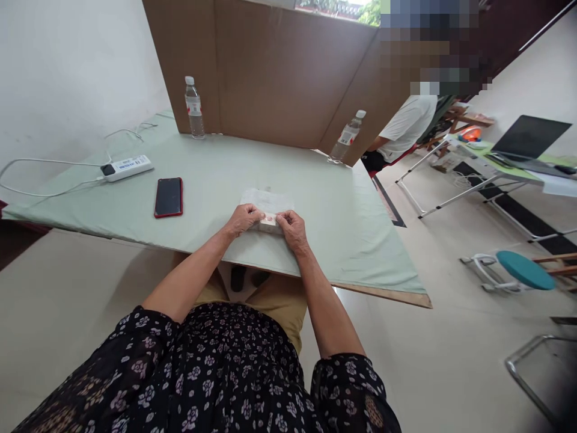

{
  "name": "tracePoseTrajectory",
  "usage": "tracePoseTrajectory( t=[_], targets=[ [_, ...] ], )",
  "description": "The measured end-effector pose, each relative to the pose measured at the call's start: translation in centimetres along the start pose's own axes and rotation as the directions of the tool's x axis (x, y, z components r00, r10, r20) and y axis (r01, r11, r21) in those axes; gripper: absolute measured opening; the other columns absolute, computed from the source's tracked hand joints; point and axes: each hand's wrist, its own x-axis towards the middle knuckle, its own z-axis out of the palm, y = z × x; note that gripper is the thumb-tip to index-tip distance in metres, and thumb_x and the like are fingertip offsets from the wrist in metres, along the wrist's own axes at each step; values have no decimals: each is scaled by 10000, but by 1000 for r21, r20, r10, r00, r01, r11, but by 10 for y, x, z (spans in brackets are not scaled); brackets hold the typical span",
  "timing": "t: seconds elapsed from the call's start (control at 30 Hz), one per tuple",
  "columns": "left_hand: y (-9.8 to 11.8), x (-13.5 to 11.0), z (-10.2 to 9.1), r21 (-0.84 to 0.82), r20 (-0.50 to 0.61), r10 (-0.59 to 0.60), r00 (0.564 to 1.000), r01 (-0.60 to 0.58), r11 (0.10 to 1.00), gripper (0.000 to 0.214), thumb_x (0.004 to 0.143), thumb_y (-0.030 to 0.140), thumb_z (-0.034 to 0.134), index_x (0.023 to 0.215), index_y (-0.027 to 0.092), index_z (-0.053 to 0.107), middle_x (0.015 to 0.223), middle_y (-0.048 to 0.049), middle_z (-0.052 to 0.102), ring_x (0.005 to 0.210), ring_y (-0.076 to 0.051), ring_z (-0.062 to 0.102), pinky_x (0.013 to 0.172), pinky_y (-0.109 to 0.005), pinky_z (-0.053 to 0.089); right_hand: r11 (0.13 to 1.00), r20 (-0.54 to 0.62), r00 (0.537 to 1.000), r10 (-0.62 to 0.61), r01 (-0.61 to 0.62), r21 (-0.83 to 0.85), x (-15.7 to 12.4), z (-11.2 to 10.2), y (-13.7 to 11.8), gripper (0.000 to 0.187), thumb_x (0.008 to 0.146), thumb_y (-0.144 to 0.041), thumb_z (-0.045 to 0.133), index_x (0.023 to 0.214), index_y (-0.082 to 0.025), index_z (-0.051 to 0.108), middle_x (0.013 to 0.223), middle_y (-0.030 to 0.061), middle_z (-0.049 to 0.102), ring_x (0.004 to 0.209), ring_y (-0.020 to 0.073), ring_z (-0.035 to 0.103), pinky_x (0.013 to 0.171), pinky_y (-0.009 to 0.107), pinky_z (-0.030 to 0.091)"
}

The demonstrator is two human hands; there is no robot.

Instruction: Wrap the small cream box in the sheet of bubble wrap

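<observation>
A small pale packet with a reddish print [270, 220] lies near the front edge of the table, its grey front side facing me. My left hand [244, 221] pinches its left end between thumb and fingers. At the right end my right hand [293, 230] is closed in the same way, thumb on top. Just behind the packet a thin whitish, see-through sheet [265, 197] spreads over the cloth. Whether sheet and packet are joined I cannot tell. My fingers hide both ends of the packet.
A phone [169, 197] and a power strip [127, 168] lie left on the green-clothed table [216, 174]. Water bottles stand at the back left [195, 108] and back right [348, 137], before a cardboard screen [279, 72]. Beyond it sits a person in white [408, 129]. A teal stool [525, 269] stands right.
</observation>
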Motion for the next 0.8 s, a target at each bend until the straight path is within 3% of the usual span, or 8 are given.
tracePoseTrajectory(
  t=[0.27, 0.6, 0.8],
  targets=[
    [1, -1, 2, -8, -7, 16, 1000, -16, 1000, 239, 616, 326, 712, 594, 184, 522, 598, 44, 493, 604, -107, 410, 591, -253, 331, 1000, 0, 1000, 15, -15, 23, 1, -2, 1, 264, 766, -469, 669, 756, -212, 607, 773, 10, 662, 719, 154, 546, 730, 310, 459],
    [3, -3, 4, 17, -4, 43, 999, -43, 999, 241, 632, 355, 689, 614, 183, 522, 597, 52, 490, 606, -104, 422, 596, -248, 343, 997, -29, 998, 61, -60, 50, -3, 0, -6, 242, 733, -429, 677, 714, -209, 578, 866, 28, 725, 747, 149, 566, 720, 299, 467],
    [9, -6, 1, 52, 39, 60, 997, -62, 997, 224, 640, 365, 687, 636, 176, 566, 715, 11, 619, 685, -129, 514, 662, -262, 396, 992, -43, 995, 90, -86, 96, -6, 0, -6, 242, 763, -438, 678, 746, -213, 592, 934, 41, 748, 808, 165, 620, 781, 319, 494]
  ],
)
